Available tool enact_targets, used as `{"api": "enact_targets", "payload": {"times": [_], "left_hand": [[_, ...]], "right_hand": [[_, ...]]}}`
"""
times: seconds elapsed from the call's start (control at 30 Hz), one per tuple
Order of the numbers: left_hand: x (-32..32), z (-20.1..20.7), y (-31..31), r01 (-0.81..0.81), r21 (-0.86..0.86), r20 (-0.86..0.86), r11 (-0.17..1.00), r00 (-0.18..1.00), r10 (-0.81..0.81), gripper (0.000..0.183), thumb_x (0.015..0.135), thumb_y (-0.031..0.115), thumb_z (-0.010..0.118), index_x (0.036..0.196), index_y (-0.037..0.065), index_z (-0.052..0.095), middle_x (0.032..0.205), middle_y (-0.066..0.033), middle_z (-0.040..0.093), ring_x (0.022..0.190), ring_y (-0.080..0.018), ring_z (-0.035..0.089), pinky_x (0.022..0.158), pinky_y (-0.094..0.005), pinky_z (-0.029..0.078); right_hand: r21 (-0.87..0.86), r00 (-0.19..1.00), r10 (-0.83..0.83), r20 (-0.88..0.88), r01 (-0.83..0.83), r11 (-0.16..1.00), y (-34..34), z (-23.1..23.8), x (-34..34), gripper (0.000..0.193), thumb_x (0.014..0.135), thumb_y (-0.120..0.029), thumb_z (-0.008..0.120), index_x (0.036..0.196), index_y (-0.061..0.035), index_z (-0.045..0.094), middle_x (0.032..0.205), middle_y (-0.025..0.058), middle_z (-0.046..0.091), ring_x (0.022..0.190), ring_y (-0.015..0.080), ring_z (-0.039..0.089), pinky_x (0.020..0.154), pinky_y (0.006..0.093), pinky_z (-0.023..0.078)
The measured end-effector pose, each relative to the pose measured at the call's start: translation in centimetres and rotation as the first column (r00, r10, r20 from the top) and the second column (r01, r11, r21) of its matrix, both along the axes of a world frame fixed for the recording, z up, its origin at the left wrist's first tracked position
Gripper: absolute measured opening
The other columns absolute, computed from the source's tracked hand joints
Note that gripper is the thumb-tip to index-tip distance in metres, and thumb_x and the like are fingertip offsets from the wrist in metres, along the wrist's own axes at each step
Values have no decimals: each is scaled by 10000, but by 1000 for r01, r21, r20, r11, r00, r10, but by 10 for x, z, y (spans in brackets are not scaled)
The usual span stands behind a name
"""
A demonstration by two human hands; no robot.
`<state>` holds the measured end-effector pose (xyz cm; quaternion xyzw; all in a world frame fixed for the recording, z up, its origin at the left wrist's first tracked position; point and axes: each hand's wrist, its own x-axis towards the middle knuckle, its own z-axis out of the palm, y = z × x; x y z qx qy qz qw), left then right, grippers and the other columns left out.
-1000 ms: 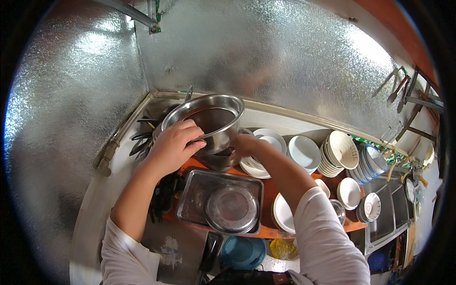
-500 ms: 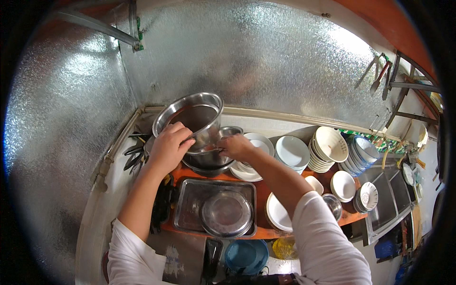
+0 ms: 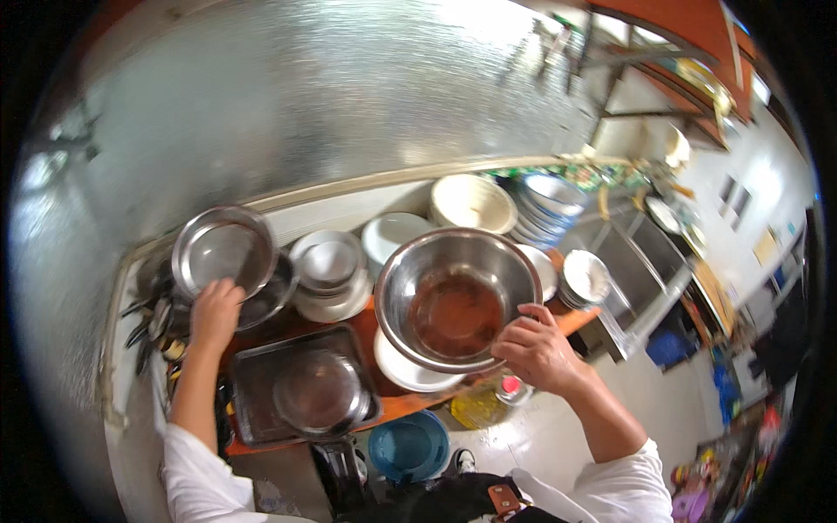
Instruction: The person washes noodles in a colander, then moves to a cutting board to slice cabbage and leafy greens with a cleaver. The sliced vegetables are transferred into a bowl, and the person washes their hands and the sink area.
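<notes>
My right hand [image 3: 530, 351] is now holding the big bowl [image 3: 458, 301] by its rim, right of the tray [image 3: 251, 397]; a moment ago it was reaching in just behind the tray. So 2 bowls are now standing apart, 1 at each hand. My left hand [image 3: 217, 314] is touching the rim of the small bowl [image 3: 225, 251], behind the tray to its left; whether it is gripping, I cannot tell. The sink [image 3: 615, 244] is lying well right of the tray, the blue tub [image 3: 408, 444] is sitting lower, in front of it, and a round pan [image 3: 319, 392] is lying in it. Behind the tray, cream bowls [image 3: 473, 206] and white bowls [image 3: 330, 266] are crowding the space; the big bowl is partly hiding a white dish [image 3: 410, 373].
</notes>
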<state>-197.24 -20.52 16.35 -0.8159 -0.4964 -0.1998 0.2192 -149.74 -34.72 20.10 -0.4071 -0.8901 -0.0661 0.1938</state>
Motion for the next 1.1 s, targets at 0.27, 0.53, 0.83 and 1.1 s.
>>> {"api": "enact_targets", "payload": {"times": [0.27, 0.53, 0.83, 1.1], "left_hand": [[27, 34, -13, 17, 39, -101, 999, 995, -13, 163, 691, 60, 643, 851, 71, 617, 890, -77, 559, 900, -295, 531, 804, -407, 445], [36, 17, -5, 13, -189, 284, 982, 958, 42, 164, 790, 149, 661, 887, 22, 628, 916, -121, 589, 914, -323, 561, 792, -404, 456], [-48, -83, 42, -353, -321, -11, 879, 929, 369, 176, 741, 87, 670, 896, 15, 633, 997, -174, 565, 973, -361, 529, 856, -452, 418], [111, -68, -1, -361, -89, 106, 928, 923, 370, 433, 842, -27, 525, 1265, 62, 517, 1165, -160, 550, 1102, -331, 517, 911, -417, 416]], "right_hand": [[-40, 924, -372, -81, 370, 928, -115, -45, 112, 130, 675, -96, 687, 775, -125, 609, 800, 14, 582, 825, 212, 566, 947, 429, 372], [-24, 803, -576, -153, 579, 815, -170, -64, 146, 150, 659, -91, 706, 747, -82, 585, 749, 55, 561, 778, 262, 550, 912, 451, 380], [-205, 701, -708, -90, 683, 702, -228, -74, 186, 135, 760, -149, 694, 857, -144, 600, 799, 3, 570, 815, 199, 578, 871, 380, 414], [-545, 692, -675, -257, 473, 692, -242, -88, 316, 190, 815, -192, 652, 975, -112, 591, 869, 78, 648, 797, 315, 610, 716, 401, 474]]}}
